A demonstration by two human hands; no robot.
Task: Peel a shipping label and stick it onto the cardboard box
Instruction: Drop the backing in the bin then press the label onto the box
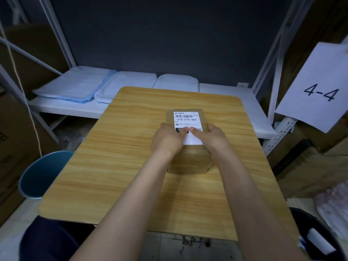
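head view, looking down: shipping label (186, 120) lying flat on top of cardboard box (188, 147), printed end with barcode and "070-070-a80" beyond the fingertips, blank white end toward the wrists, between the two hands. left hand (167, 140) and right hand (212, 137) both down on the label, fingertips meeting side by side over its dark printed band, fingers loosely curled and pressing flat rather than pinching; nothing lifted or gripped in either hand. outer fingers of each hand wrapped against the box's side edges, left on the left edge, right on the right. box upright under the hands, its front face showing below the wrists, standing on wooden table (113, 147) near the middle. forearms reaching in from the near edge of the table. beyond the fingertips, past the table's far edge, white shelf (226, 89) with folded white cloths (105, 85) lying in a row. left of the left forearm and lower than the tabletop, blue bin (37, 176) on the floor. right of the right hand and higher, white paper sign (318, 87) marked "4-4" hanging tilted on the metal rack. brown cartons (310, 166) stacked beneath that sign, dim and hard to make out.
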